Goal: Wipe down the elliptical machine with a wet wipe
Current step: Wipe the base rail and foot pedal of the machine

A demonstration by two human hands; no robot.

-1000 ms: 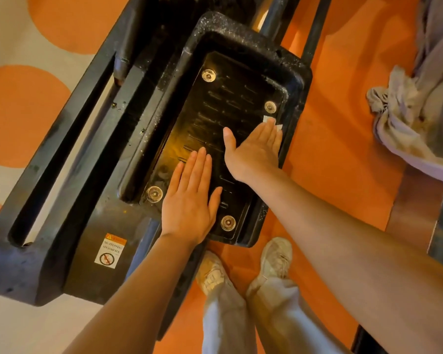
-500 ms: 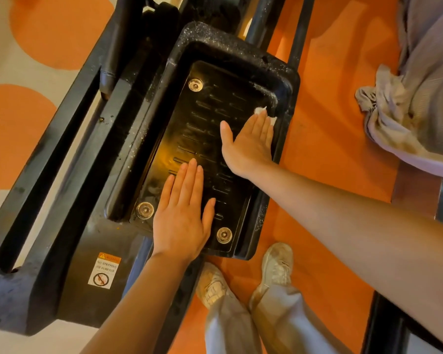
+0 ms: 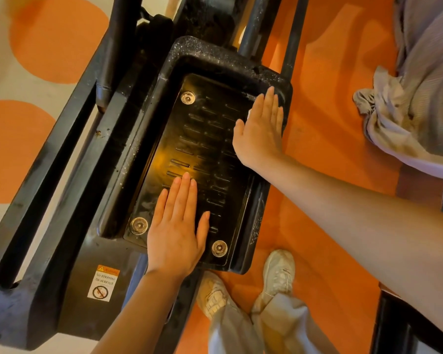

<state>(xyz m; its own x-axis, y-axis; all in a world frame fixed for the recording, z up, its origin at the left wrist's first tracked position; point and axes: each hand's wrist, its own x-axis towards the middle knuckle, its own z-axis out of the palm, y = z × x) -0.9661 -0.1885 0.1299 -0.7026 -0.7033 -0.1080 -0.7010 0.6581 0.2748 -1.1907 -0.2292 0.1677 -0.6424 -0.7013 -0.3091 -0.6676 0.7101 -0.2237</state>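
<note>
Wipe (image 3: 248, 114) under my flat right hand (image 3: 260, 134) moved up to pedal (image 3: 202, 154) upper right corner; left hand (image 3: 175, 231) flat, steadying; corner nearly wiped.

Crumpled grey cloth (image 3: 404, 103) on orange floor (image 3: 330, 139), pale shoes (image 3: 278, 274) below.

Warm indoor light, yellow glare on the black pedal (image 3: 174, 154), wide-angle edge warping.
</note>
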